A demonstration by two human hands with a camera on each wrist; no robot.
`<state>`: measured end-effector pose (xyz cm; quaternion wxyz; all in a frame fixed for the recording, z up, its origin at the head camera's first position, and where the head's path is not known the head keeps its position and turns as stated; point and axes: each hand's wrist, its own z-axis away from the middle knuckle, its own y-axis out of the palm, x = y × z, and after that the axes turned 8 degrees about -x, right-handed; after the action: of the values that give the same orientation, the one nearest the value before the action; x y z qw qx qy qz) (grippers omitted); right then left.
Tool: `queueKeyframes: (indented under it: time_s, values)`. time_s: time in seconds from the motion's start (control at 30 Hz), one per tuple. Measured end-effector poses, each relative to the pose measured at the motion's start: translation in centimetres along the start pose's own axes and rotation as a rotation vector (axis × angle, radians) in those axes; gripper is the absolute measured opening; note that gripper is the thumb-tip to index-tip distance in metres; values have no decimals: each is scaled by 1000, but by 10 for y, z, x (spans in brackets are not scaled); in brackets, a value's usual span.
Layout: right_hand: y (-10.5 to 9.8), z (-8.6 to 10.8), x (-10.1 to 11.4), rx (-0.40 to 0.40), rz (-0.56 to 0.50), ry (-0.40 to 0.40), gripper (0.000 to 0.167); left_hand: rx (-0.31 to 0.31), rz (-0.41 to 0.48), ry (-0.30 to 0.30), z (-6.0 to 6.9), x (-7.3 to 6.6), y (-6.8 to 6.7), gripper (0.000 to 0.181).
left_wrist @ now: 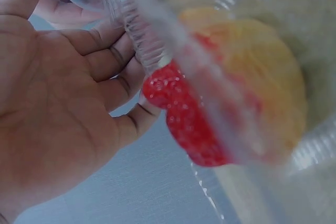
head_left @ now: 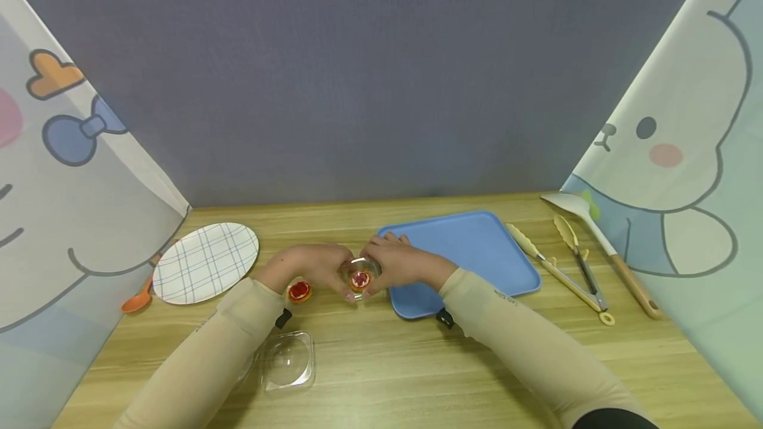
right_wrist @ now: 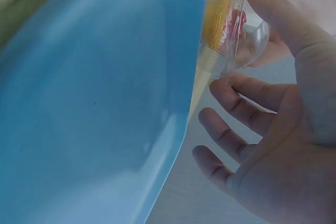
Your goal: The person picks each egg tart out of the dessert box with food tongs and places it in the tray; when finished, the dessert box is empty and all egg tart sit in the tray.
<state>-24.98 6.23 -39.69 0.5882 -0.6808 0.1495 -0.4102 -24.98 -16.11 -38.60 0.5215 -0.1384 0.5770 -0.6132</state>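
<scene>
Between both hands, in the head view, is a small clear plastic box (head_left: 369,266) with a domed lid and a red-topped tart (head_left: 360,280) inside. My left hand (head_left: 316,266) holds its left side, thumb at the near edge. On the right side, my right hand (head_left: 397,265) grips it; the right wrist view shows the thumb on the lid and the index finger below the rim. A second red-topped tart (head_left: 299,291), in a clear container, stands beside the left wrist and looms large in the left wrist view (left_wrist: 184,114). Nearer me lies a clear plastic lid (head_left: 308,349).
A blue tray (head_left: 477,250) lies partly under the right hand and forearm. Two tongs (head_left: 554,270) and a white-headed turner with a wooden handle (head_left: 616,257) are at the right. On the left, a checked oval plate (head_left: 205,263) overlaps an orange spoon (head_left: 138,300).
</scene>
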Motion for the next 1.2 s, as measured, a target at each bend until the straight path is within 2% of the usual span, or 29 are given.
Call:
queueKeyframes:
  time_s: [0.4,0.57,1.0,1.2]
  values:
    - [3,4,5,-31,134,-2,84,14,-5,-3,0,1,-1,60]
    - [4,7,6,-55,154,-9,86,11,22,-5,2,2,0,68]
    - [1,16,14,-78,213,-23,84,9,21,-15,6,2,-1,82]
    - [-4,23,17,-91,228,-36,82,7,32,-18,7,3,0,83]
